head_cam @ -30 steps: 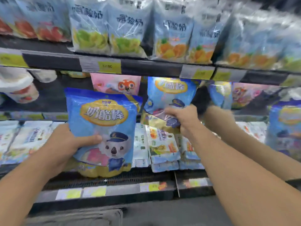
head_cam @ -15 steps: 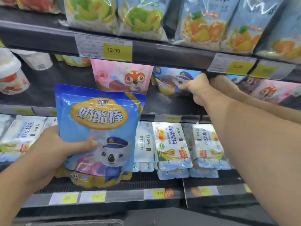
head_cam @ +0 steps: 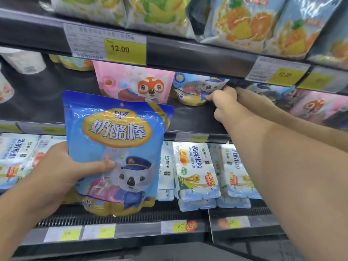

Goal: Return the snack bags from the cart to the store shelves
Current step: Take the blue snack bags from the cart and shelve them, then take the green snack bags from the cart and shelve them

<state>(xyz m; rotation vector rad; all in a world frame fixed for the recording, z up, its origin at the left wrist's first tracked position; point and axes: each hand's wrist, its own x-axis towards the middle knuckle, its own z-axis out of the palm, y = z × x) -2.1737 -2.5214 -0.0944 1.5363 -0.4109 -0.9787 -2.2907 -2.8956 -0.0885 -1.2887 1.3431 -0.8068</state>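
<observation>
Koala bag (head_cam: 114, 147) in left hand (head_cam: 56, 174); right hand (head_cam: 224, 102) at shelved bag (head_cam: 195, 89).

Fox bag (head_cam: 134, 85) stands on the middle shelf (head_cam: 190, 117), koala bag (head_cam: 195, 89) right beside it.

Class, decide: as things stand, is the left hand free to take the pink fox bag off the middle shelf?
Probably not: the left hand grips the blue koala bag, so it has no free fingers, though nothing blocks the pink fox bag.

two hands (head_cam: 56, 172), two blue koala bags (head_cam: 114, 153), two pink fox bags (head_cam: 133, 83), and two readable 12.00 price tags (head_cam: 124, 48)
</observation>
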